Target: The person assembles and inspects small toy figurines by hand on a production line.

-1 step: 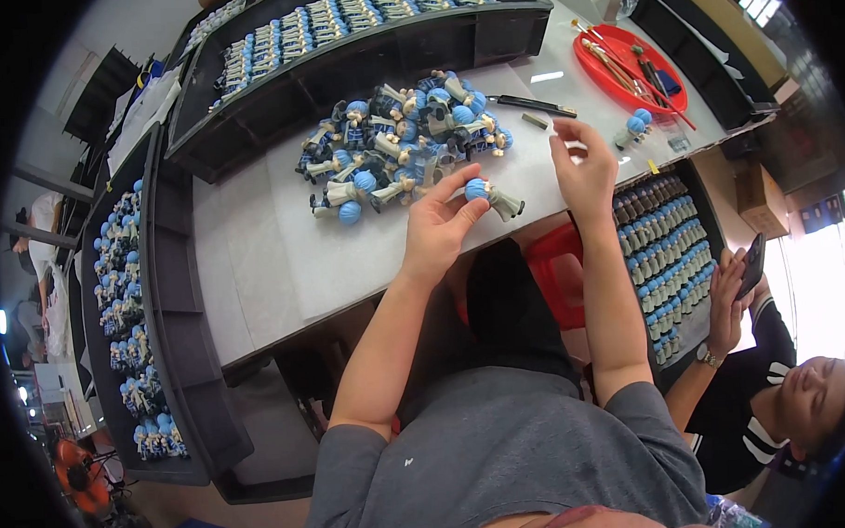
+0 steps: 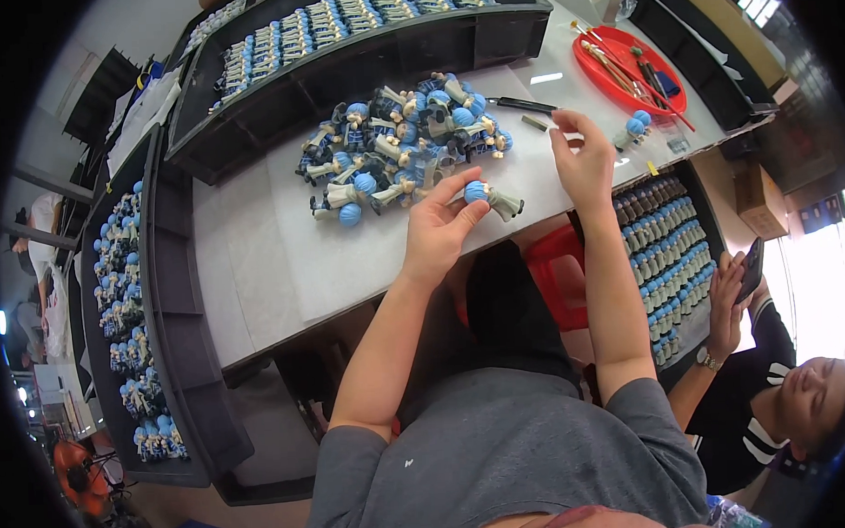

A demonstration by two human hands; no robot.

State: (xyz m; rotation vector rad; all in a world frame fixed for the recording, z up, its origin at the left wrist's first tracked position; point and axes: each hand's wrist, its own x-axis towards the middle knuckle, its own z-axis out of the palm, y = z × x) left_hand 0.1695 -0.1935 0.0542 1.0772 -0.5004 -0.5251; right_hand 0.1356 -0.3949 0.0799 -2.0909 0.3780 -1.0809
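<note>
My left hand [image 2: 439,221] is closed around a small figurine [image 2: 499,200] with a blue head and pale grey clothes, thumb and fingers at its head end. The figurine lies sideways, feet toward the right, just over the table's near edge. My right hand [image 2: 585,163] is raised to the right of it, fingers curled with a gap between thumb and forefinger; I see nothing in it. Close to its fingertips are a black pen-like tool [image 2: 521,103] and a small grey bar [image 2: 535,122]. A heap of similar figurines [image 2: 404,148] lies beyond my left hand.
Black trays with figurines stand at the back [image 2: 360,66], left [image 2: 189,365] and lower right [image 2: 709,219]. A red oval dish [image 2: 612,82] holds brushes and tools, with blue-headed figurines [image 2: 634,129] beside it. At right, a person holds a phone [image 2: 750,269]. A red stool [image 2: 558,278] is under the table.
My right hand has shifted very slightly away from me, now covering the end of the black pen-like tool. My left hand and its figurine have barely moved.
</note>
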